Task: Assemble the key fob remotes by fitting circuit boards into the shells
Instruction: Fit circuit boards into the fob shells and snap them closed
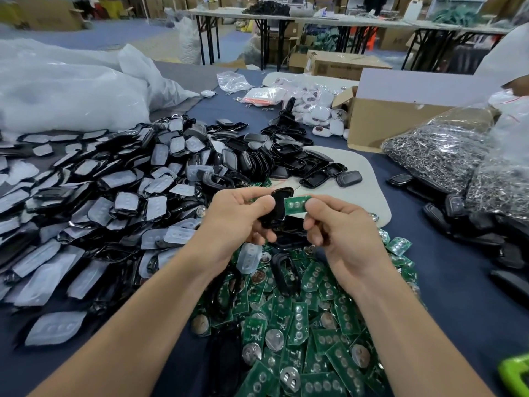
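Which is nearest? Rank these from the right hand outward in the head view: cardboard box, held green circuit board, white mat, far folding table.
1. green circuit board: pinched in the right hand, at its fingertips.
2. white mat: on the table just beyond the hand.
3. cardboard box: farther back, to the right.
4. far folding table: across the room.

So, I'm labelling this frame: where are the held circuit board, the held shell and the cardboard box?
held circuit board (pixel 297 204), head view, green face with round contacts.
held shell (pixel 279 210), head view, its black middle.
cardboard box (pixel 380 123), head view, its front wall.
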Demonstrator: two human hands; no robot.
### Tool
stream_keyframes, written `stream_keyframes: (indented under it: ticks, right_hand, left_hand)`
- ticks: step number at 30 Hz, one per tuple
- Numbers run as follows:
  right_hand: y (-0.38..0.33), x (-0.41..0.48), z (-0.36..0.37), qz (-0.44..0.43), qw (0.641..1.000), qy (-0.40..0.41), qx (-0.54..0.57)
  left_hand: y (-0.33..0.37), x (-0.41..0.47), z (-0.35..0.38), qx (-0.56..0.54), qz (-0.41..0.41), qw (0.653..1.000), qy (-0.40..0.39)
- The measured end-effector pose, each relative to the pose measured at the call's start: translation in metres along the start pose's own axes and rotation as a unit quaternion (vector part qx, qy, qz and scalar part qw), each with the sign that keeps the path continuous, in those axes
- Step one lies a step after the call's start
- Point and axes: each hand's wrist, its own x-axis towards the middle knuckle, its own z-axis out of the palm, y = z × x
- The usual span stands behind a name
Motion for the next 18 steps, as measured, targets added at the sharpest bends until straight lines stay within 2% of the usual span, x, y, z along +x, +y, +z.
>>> stream_keyframes:
  ticks: [6,11,18]
  right_hand:
    - [0.005,0.005,0.000,-0.100,0.986,0.042,-0.126]
    - [0.011,0.011,0.003,-0.123,0.976,0.033,-0.177]
    - [0.008,0.009,-0.003,-0.126,0.970,0.019,-0.205]
  left_hand:
    - [0.004,-0.002,-0.002,0.039,-0.015,0.992,-0.118]
    - [0.005,-0.001,-0.010,0.086,0.009,0.990,-0.115]
    - [0.002,0.003,-0.011,0.091,0.023,0.990,-0.107]
